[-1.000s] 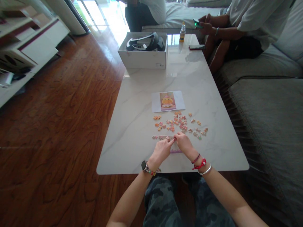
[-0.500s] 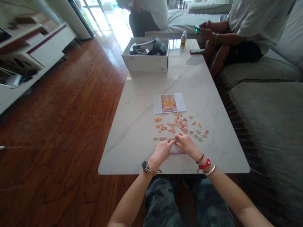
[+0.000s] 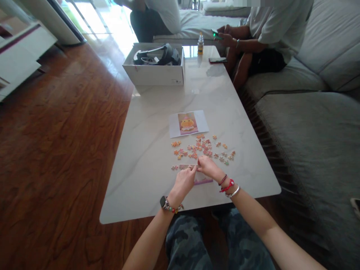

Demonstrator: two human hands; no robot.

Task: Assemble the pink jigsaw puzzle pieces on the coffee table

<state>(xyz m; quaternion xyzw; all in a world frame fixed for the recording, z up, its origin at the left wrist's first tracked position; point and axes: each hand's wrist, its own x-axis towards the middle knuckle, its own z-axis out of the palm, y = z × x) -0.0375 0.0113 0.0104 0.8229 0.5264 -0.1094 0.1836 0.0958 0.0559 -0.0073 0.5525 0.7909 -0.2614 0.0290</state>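
Both my hands meet over a short joined strip of puzzle pieces [image 3: 183, 167] near the front of the white marble table [image 3: 146, 165]. My left hand [image 3: 184, 180] pinches the strip's right end. My right hand [image 3: 207, 167] has its fingers closed on the same spot from the other side. Several loose pink and orange puzzle pieces [image 3: 203, 148] lie scattered just beyond my hands. A purple strip of joined pieces [image 3: 203, 182] lies under my right wrist. A reference picture [image 3: 188, 123] of a yellow figure lies further out.
A white box [image 3: 154, 71] holding a black headset stands at the table's far end, with a small bottle [image 3: 200, 42] and a phone [image 3: 217, 60] near it. Two people sit at the far end, one holding a phone. A grey sofa [image 3: 309, 127] runs along the right.
The view has swung so the table sits further left in frame. My hands stay pinched together on the strip of pieces.
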